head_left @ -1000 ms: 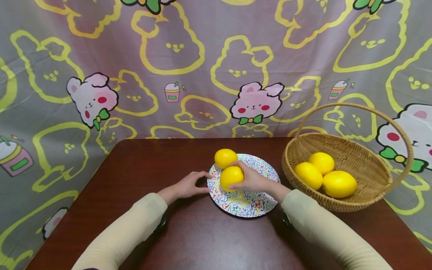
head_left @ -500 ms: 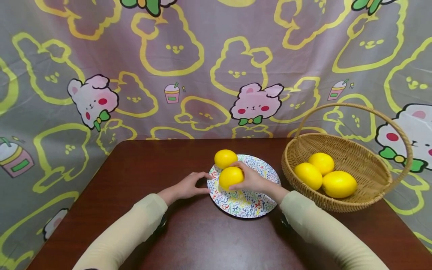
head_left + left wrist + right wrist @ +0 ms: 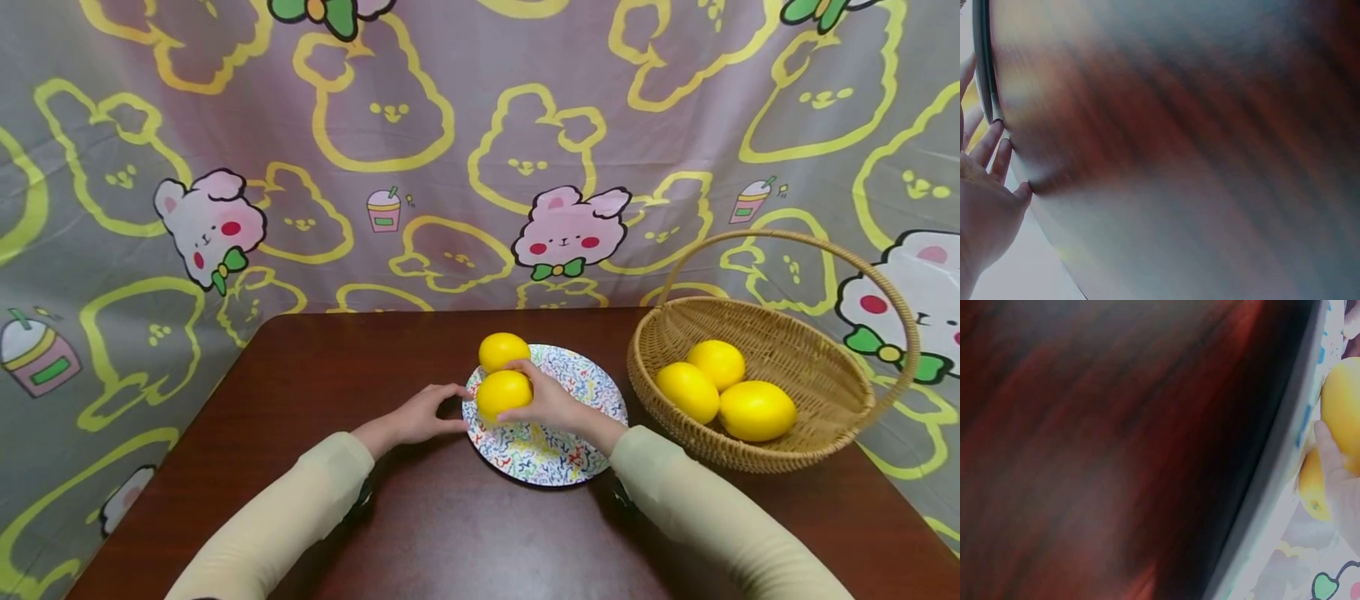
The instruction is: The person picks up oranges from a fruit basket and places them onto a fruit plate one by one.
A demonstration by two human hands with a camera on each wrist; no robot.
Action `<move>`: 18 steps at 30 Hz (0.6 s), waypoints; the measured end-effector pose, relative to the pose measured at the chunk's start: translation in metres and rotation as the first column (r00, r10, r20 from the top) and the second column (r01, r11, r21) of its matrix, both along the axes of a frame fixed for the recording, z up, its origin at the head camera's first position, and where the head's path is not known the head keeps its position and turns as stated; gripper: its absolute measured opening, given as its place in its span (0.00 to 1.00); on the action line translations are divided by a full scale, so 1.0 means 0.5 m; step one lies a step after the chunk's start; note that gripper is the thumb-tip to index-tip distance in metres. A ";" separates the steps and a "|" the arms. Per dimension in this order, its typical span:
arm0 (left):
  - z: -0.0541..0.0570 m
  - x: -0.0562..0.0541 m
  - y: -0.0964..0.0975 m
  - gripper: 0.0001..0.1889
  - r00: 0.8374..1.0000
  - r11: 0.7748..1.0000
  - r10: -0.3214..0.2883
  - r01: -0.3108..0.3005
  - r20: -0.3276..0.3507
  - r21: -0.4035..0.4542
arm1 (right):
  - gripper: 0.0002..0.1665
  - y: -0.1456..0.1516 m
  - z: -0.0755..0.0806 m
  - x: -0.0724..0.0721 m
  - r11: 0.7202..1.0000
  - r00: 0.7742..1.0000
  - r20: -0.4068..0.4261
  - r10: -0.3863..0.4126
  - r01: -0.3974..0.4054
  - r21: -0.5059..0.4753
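A round white plate point(image 3: 551, 458) with colorful squiggles lies on the dark wooden table. My right hand point(image 3: 553, 402) grips a yellow lemon point(image 3: 501, 397) over the plate's left part; whether it touches the plate cannot be made out. Just behind it on the plate is another lemon point(image 3: 498, 351). In the right wrist view both the held lemon point(image 3: 1342, 406) and the other lemon point(image 3: 1313, 487) show partly. At the plate's left rim my left hand point(image 3: 422, 415) rests with thumb and fingers spread apart. The left wrist view shows its fingertips point(image 3: 997, 127) touching near the rim.
To the right stands a wicker basket point(image 3: 817, 367) with a tall arched handle, holding a few lemons point(image 3: 757, 411). A cloth with cartoon rabbits point(image 3: 420, 108) hangs behind the table point(image 3: 337, 350).
My right hand has shifted a little to the left with the lemon, over the plate. My left hand stays at the rim. The basket and its lemons are unchanged.
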State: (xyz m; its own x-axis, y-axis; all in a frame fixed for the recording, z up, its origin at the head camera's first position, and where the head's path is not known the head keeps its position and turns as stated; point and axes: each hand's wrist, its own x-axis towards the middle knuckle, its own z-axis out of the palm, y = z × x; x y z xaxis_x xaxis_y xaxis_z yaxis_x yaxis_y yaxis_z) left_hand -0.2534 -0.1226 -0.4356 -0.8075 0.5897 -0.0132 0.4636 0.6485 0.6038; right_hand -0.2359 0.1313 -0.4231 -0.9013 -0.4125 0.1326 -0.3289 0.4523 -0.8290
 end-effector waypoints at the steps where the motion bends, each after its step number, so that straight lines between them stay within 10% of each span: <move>1: 0.000 0.000 0.000 0.24 1.000 1.000 0.001 -0.001 0.001 -0.002 | 0.44 0.000 -0.001 -0.001 1.000 1.000 0.005 -0.004 0.004 0.001; 18: -0.006 -0.003 -0.001 0.24 1.000 1.000 0.004 -0.004 -0.004 -0.009 | 0.49 0.020 0.009 0.003 0.989 0.998 -0.056 -0.027 0.035 0.141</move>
